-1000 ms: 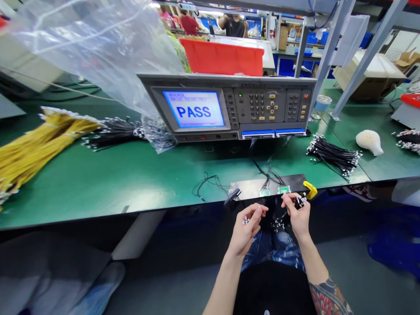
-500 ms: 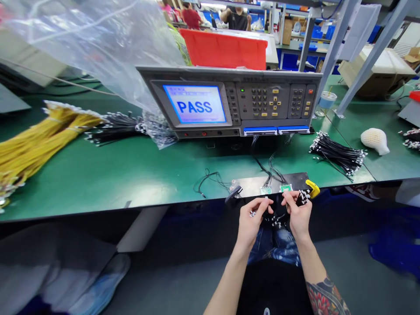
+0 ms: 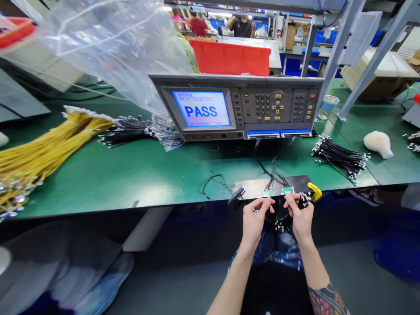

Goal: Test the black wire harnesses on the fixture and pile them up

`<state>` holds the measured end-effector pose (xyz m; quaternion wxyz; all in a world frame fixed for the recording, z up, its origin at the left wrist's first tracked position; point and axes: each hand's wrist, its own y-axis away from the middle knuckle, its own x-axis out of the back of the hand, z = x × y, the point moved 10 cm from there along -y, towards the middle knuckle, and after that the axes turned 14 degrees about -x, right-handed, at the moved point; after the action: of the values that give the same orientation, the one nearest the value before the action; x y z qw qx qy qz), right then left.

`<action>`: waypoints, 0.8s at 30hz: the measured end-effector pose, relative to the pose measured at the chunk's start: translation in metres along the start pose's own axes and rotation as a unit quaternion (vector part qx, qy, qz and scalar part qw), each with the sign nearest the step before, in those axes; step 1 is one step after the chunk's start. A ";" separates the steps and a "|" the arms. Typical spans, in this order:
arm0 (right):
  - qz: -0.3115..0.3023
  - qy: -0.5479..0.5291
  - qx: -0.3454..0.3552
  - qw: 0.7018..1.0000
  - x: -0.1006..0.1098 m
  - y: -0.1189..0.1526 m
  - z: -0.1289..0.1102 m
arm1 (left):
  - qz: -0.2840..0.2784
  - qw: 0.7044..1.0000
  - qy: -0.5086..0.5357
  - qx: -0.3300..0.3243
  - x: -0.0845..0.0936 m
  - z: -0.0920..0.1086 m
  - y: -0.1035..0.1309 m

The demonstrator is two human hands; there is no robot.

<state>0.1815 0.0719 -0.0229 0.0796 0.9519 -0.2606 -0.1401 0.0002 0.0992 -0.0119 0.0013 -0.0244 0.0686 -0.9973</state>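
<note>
My left hand [image 3: 253,219] is closed in a pinch just below the left green circuit board [image 3: 268,193], with white connector ends of black cables showing among its fingers. Close under the right green circuit board [image 3: 288,190], my right hand [image 3: 302,219] pinches a cable end and also holds a bunch of black cables with white connectors [image 3: 305,199]. More white plugs [image 3: 279,225] hang between the hands above my lap. Both boards sit on a metal plate [image 3: 249,187] at the bench edge, and my fingertips partly hide the plugs there.
Behind the plate stands a tester [image 3: 238,107] with PASS on its screen. A black cable bundle [image 3: 341,157] lies right, yellow cables [image 3: 62,148] left. A yellow clamp handle [image 3: 315,191] and a dark clamp [image 3: 236,195] flank the plate. A red bin [image 3: 229,57] stands behind.
The view has shifted a little, so the bench and tester appear farther right and lower. My left fingertips are slightly nearer the left board. The screen still reads PASS.
</note>
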 end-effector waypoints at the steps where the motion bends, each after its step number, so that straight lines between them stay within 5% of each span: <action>1: 0.001 0.001 0.000 1.000 0.000 0.000 0.000 | 0.004 1.000 0.000 -0.001 0.000 0.000 0.000; 12: -0.007 0.006 0.002 1.000 -0.001 -0.002 0.001 | 0.090 0.990 0.098 0.042 -0.004 -0.006 0.006; 17: -0.010 -0.003 -0.011 1.000 -0.001 -0.003 0.002 | 0.082 0.994 0.064 0.024 -0.001 -0.004 0.001; 19: -0.042 -0.010 -0.040 0.998 -0.002 -0.006 0.006 | 0.063 0.996 0.065 0.024 -0.001 -0.003 -0.002; 24: -0.233 -0.022 -0.148 0.961 -0.020 0.003 0.013 | -0.019 0.990 0.129 0.049 -0.006 0.002 0.000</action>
<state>0.1595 0.0794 -0.0298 0.1786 0.9607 -0.0093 -0.2122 0.0067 0.0988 -0.0104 -0.0257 0.1037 0.0186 -0.9941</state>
